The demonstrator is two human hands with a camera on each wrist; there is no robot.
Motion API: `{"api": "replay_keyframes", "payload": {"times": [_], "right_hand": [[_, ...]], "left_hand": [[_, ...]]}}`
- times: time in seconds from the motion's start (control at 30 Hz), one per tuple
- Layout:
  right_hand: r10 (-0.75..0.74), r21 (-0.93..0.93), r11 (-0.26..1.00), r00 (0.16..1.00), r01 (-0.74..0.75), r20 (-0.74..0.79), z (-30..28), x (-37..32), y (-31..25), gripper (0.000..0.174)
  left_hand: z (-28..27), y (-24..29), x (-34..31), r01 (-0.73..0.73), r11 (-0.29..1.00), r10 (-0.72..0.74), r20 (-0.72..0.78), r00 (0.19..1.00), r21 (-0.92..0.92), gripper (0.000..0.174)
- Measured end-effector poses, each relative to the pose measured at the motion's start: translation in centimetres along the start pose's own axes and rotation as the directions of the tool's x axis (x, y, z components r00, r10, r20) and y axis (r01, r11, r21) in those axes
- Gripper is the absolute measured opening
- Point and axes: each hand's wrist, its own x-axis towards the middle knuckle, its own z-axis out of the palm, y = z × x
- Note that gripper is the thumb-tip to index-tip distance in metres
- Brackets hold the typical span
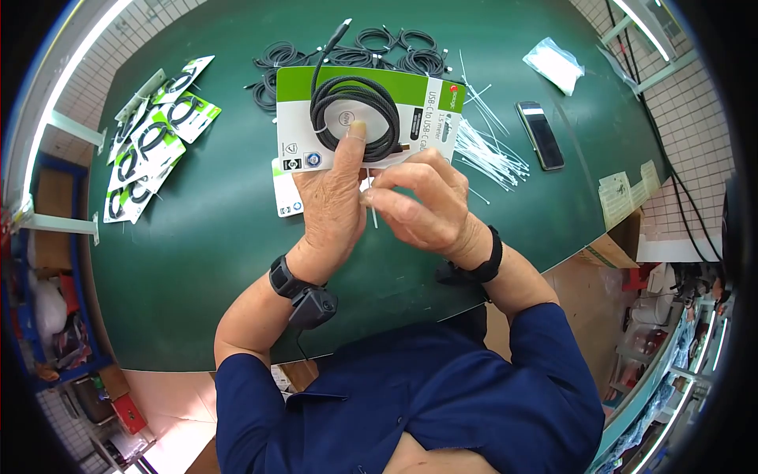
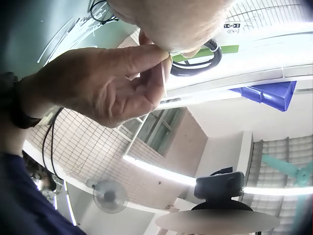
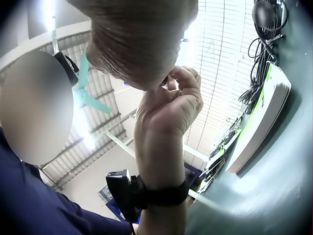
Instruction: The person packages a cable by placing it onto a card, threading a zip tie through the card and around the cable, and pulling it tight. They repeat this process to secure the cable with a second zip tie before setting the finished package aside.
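Note:
In the head view my left hand holds a green-and-white USB-C cable card, its thumb pressed on the front. A coiled black braided cable lies against that card, its connector end sticking up past the top edge. My right hand is just below the card's lower edge, thumb and fingertips pinching a thin white cable tie. The left wrist view also shows the right hand with the white tie at its fingertips. Part of the tie is hidden by the hands.
Several coiled black cables lie behind the card. Loose white cable ties, a phone and a clear bag are to the right. Carded cables are piled at left. Another card sits under the held one.

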Motion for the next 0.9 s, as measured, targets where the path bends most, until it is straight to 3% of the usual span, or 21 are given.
{"api": "replay_keyframes", "payload": {"times": [0.1, 0.2, 0.33, 0.47, 0.67, 0.9], "right_hand": [[0.013, -0.043, 0.999, 1.000, -0.012, 0.005, -0.3, 0.2, 0.4, 0.035], [0.012, -0.113, 0.993, 0.998, -0.018, -0.055, -0.4, 0.4, 0.5, 0.034], [0.105, -0.187, 0.977, 0.994, -0.103, 0.002, -0.3, 0.6, 0.6, 0.031], [0.155, -0.169, 0.976, 0.983, -0.137, 0.100, -0.6, 1.0, 0.5, 0.028], [0.175, -0.083, 0.982, 0.980, -0.167, 0.097, -0.3, 0.8, 0.7, 0.027], [0.229, -0.072, 0.972, 0.971, -0.224, 0.064, 0.1, -0.2, 0.1, 0.030]], "left_hand": [[0.0, -0.6, -0.2, -0.085, 0.996, 0.085, 0.047, 0.995, 0.006, 0.040], [-0.5, -1.2, -0.6, -0.078, 0.996, 0.076, 0.061, 0.995, 0.038, 0.042], [-0.7, -1.2, -0.6, -0.060, 0.998, 0.058, 0.062, 0.996, 0.029, 0.042], [-0.5, -0.9, -0.8, -0.021, 1.000, 0.021, 0.048, 0.999, -0.007, 0.042], [-0.6, -0.2, -0.7, 0.060, 0.998, -0.059, 0.033, 0.998, -0.023, 0.041], [-0.6, -0.8, -0.3, -0.017, 0.997, 0.014, 0.049, 0.999, 0.070, 0.035]]}}
